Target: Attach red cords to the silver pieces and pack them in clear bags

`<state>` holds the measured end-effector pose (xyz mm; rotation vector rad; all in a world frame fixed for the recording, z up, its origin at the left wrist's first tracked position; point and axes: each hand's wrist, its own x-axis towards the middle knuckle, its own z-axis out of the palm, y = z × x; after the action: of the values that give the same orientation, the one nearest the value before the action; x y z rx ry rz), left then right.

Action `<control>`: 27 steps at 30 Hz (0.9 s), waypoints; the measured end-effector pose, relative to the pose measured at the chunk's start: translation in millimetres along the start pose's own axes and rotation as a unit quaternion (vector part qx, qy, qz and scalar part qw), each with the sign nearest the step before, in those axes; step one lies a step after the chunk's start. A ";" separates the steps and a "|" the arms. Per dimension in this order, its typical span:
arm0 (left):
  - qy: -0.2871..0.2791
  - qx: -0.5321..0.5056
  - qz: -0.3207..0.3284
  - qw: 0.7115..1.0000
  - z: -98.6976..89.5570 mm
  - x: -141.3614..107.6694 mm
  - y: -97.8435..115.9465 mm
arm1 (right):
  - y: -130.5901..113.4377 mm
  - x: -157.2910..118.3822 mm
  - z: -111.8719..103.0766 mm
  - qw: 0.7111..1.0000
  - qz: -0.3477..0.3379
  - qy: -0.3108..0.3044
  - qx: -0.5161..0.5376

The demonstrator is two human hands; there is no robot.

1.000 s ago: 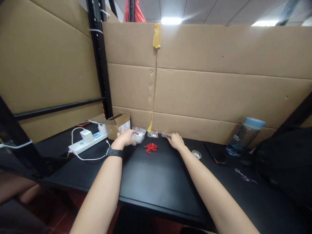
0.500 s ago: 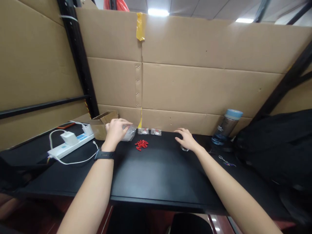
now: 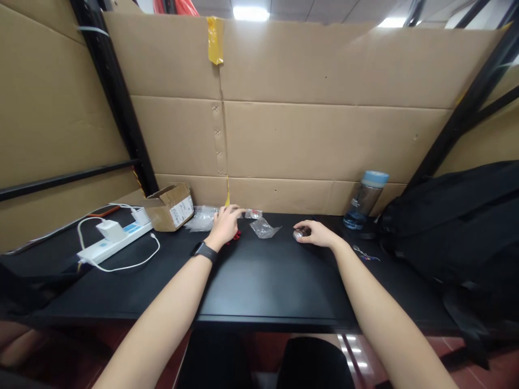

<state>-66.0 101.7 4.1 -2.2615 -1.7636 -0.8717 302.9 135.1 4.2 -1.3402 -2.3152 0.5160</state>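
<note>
While the right hand point(image 3: 318, 234) grips a clear dome point(image 3: 298, 235) low at the table point(image 3: 271, 281), the left hand point(image 3: 225, 224), apart, grip unclear, partly hides red pieces point(image 3: 238, 235); a low sweep could scatter them.

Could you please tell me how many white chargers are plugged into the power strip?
2: one charger midway along the power strip, another charger at its far end, beside the cardboard box.
</note>
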 end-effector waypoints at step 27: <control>-0.119 0.023 0.055 0.991 -11.3 -4.5 -15.4 | -26.4 -8.3 -9.8 0.996 -0.022 0.074 0.038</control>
<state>-84.8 97.5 7.5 -2.4926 -1.7089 -0.5542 292.6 116.6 24.5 -1.2447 -2.1781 0.4692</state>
